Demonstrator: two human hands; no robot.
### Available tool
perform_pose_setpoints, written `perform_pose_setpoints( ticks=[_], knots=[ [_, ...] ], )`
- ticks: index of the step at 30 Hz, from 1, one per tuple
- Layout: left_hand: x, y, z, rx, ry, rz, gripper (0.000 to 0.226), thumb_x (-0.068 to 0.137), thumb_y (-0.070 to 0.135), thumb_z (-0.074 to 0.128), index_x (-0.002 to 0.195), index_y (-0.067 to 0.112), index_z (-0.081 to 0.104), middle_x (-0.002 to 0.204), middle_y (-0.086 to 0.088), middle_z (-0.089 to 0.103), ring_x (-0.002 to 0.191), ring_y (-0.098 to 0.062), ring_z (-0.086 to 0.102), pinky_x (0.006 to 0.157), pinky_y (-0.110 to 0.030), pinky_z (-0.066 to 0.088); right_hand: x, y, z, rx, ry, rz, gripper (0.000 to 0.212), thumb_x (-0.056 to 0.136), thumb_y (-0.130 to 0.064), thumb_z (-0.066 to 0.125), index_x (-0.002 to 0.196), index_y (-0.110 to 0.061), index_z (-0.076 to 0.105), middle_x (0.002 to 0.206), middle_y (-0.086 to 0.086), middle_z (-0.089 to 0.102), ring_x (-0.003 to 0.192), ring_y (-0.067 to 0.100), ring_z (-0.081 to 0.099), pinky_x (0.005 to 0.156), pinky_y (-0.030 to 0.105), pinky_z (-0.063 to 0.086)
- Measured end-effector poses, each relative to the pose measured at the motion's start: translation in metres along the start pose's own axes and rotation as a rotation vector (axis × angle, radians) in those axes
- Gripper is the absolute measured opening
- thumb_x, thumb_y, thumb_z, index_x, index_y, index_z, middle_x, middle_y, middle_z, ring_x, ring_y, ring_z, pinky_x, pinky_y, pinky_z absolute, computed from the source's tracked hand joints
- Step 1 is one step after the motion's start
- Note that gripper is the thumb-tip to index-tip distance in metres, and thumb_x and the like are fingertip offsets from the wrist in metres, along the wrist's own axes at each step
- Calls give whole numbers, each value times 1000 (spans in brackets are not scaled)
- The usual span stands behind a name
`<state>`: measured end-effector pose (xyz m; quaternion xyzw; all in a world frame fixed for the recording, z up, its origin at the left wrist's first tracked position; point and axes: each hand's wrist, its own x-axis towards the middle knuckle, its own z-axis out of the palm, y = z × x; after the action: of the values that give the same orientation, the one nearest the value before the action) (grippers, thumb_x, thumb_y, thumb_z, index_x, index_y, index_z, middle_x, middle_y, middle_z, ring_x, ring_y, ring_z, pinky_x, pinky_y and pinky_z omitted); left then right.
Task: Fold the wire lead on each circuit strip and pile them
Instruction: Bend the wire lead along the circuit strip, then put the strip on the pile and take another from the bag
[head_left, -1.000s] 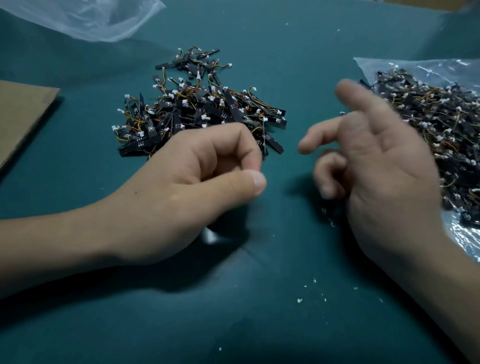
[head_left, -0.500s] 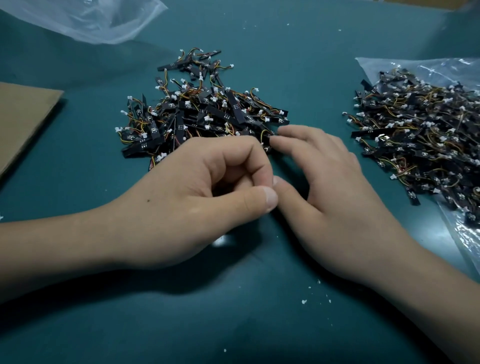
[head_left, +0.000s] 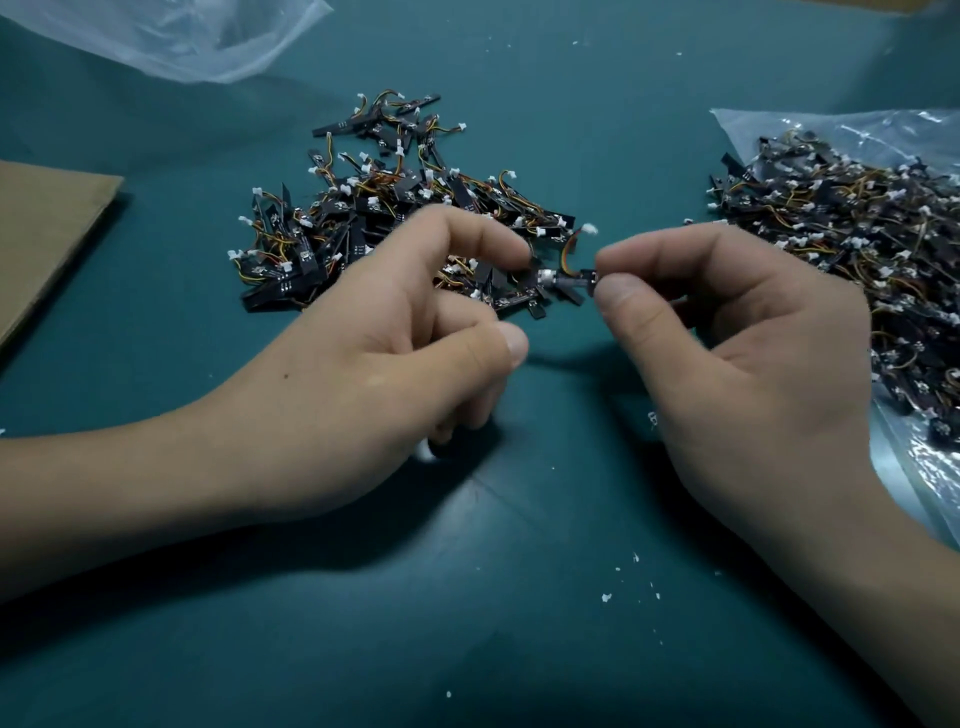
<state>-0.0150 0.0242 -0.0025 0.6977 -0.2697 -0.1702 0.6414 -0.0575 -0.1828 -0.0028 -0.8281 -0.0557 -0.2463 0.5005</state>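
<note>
right hand (head_left: 753, 364) now pinches circuit strip (head_left: 569, 280) | left hand (head_left: 363, 364) thumb, forefinger parted

The near middle of the table (head_left: 467, 623) is free. The pile (head_left: 395, 218) blocks the far middle, the full bag (head_left: 857, 234) the right edge, cardboard (head_left: 47, 228) the left edge; gaps lie between them.

Black circuit strip (head_left: 569, 281), lead (head_left: 570, 248) curled upward, held just beside the pile (head_left: 395, 208).
</note>
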Motion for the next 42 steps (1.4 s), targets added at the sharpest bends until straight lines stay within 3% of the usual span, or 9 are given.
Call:
perform_pose_setpoints(
  ticks=[2,4,7,11,14,19,30,42],
  knots=[
    [1,0,-1,-8,15,-10,45,86,37,60,128,26,49,60,-4,61,53,-19,52,56,-25,46,-2,-3,0,25,-23,-81,18,95,-15,73,99,-32,72,86,-17,73,76,6,65,71,21,49],
    [2,1,-1,1,7,-13,42,89,38,59,128,25,53,61,-3,62,54,-19,54,57,-25,47,-3,-4,0,49,-47,-136,20,96,-13,72,102,-31,70,90,-13,73,78,9,66,73,23,50],
    [2,5,2,70,-22,7,20,92,39,56,99,24,68,61,-1,62,53,-14,54,55,-23,46,-5,-3,0,99,-97,-131,23,95,-9,73,108,-28,69,91,-6,73,80,19,68,71,36,54],
    [1,9,2,64,5,34,24,90,34,54,79,16,66,56,-2,59,50,-18,52,52,-23,43,-5,-6,-1,100,-183,-66,5,96,-21,67,99,-23,71,77,0,68,64,22,61,59,40,50],
    [1,9,1,80,-23,31,23,87,32,55,73,17,66,54,-1,58,49,-16,50,51,-22,42,-4,-9,-1,69,-361,-14,25,99,-32,56,84,-19,71,65,3,63,55,21,55,53,38,45],
    [1,10,2,125,-51,21,24,85,32,55,71,15,66,53,3,56,50,-9,50,52,-19,43,-3,-11,-2,88,-469,32,33,98,-31,51,71,-22,68,58,1,61,49,15,58,49,22,43],
    [0,12,2,187,-80,51,24,85,34,54,69,19,63,53,5,54,53,-14,52,53,-24,42,-3,-13,-4,81,-529,-7,30,95,-31,50,69,-28,65,55,7,56,49,22,52,48,39,41],
    [0,12,2,203,-91,44,27,83,34,53,69,14,63,53,2,53,52,-12,49,52,-22,41,-2,-13,-4,91,-564,4,32,95,-29,50,68,-22,66,54,5,57,48,20,54,48,35,43]
  ],
)
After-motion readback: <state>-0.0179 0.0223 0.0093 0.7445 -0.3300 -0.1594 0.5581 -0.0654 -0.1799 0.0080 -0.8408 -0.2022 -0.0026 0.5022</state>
